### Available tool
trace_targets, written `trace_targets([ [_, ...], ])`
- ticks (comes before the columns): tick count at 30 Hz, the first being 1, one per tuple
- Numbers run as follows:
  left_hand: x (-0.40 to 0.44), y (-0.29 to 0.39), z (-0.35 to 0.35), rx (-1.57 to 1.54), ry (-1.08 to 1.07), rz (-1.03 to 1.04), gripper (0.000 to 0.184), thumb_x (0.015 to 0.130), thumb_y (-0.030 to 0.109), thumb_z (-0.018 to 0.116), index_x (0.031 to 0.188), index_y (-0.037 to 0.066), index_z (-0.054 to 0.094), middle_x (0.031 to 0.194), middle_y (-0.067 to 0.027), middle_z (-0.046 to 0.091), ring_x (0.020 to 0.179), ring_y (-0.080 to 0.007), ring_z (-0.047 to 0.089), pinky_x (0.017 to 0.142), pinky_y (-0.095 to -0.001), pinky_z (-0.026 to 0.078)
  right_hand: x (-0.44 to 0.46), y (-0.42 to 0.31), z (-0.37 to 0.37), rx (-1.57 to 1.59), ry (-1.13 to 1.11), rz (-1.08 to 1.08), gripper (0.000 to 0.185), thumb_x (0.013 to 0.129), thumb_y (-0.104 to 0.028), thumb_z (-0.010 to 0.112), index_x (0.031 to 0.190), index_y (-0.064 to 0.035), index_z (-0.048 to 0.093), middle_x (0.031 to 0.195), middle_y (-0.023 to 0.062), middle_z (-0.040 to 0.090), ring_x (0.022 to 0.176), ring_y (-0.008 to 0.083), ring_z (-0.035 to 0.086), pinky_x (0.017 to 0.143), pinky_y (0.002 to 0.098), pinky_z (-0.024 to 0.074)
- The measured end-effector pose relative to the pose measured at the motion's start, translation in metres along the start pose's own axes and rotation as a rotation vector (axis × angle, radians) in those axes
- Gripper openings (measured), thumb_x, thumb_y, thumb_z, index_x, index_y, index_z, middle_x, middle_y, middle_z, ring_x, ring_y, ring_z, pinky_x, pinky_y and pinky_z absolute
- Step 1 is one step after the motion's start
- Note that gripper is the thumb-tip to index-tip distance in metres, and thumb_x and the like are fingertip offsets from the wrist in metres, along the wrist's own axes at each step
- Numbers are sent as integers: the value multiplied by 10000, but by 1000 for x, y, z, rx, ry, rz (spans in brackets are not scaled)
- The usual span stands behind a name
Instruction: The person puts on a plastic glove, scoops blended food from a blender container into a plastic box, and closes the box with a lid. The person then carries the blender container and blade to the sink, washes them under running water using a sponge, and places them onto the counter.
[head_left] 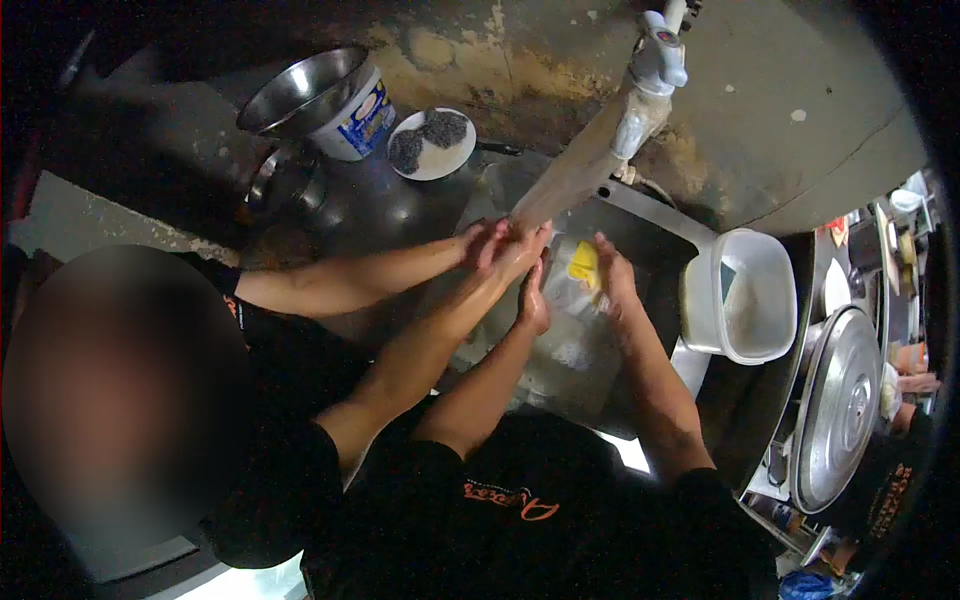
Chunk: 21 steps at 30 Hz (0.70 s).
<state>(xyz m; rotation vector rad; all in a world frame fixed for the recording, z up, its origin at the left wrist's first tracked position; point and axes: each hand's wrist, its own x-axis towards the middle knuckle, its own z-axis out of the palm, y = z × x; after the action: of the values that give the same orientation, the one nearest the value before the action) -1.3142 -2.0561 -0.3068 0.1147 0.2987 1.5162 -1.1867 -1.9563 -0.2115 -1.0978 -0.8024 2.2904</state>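
Note:
Over the metal sink (560, 370), my left hand (535, 302) and my right hand (617, 275) are on either side of a clear plastic container or bag (575, 300) with a yellow patch (583, 263). My right hand's fingers wrap its right side. The left palm faces its left side, fingers stretched upward and apart from a full grip. Just above my left hand, another person's two hands (500, 248) meet under water falling from the tap (660, 60).
Behind the sink stand a metal bowl (310, 90), a white and blue bucket (362, 120) and a plate with dark scouring pads (440, 160). To the right are a clear plastic tub (740, 297) and a round metal lid (838, 410). The other person stands close at left.

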Motion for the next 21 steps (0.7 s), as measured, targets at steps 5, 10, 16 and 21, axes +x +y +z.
trace_targets([
  [5,-5,43,-7,-8,8,-17,309,1014,313,353,902,110,558,666,-36,502,585,-187,435,801,-423,365,2,66,4,-1165,-210,-980,532,844,-419,617,1131,29,603,1026,186,666,864,307,661,803,412,519],
  [10,9,12,3,56,34,56,308,1018,316,348,950,112,569,670,-39,517,550,-180,417,722,-400,379,-35,20,49,-1185,163,-474,496,829,-430,623,1023,25,643,926,232,664,852,347,661,775,413,517],
  [16,6,85,-8,85,94,-68,316,1023,319,343,1009,115,584,675,-42,535,507,-171,397,628,-372,397,-25,43,-3,-1706,-199,-1217,539,864,-475,577,937,56,630,834,237,655,782,406,637,702,450,495],
  [21,5,-2,0,148,81,106,330,1027,322,338,1057,118,595,679,-45,550,471,-163,379,550,-349,411,-37,20,42,-1196,87,-441,507,843,-426,588,999,55,611,885,269,651,813,423,631,741,442,498],
])
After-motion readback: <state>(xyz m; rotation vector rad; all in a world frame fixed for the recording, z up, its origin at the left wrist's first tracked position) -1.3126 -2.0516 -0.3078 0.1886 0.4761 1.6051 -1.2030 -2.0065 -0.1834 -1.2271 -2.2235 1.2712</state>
